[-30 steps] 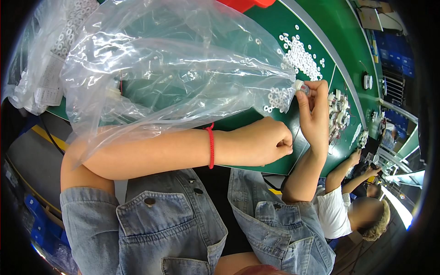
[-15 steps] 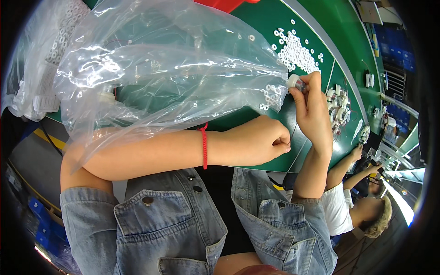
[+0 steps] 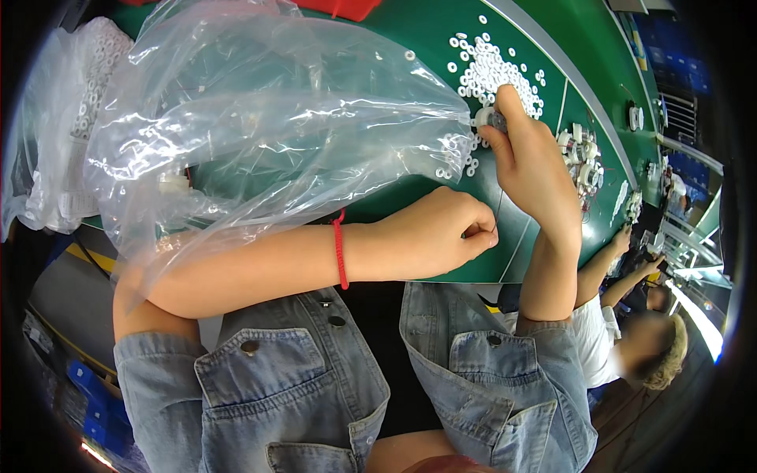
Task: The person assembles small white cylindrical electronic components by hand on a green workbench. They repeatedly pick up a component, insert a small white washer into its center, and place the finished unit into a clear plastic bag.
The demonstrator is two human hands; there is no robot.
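Small white part, pinched at the mouth of a clear bag.
Right hand (image 3: 532,162) fingers grip the small white part (image 3: 482,118) beside the washer heap (image 3: 493,71); left hand (image 3: 438,232) is fisted at the desk (image 3: 410,35) edge. Hold steady, clear of the clear bag (image 3: 268,126); open room lies rightward, toward a co-worker.

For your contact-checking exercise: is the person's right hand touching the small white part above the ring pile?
Touching. The head view shows the right hand pinching the small white part between its fingertips, no gap.
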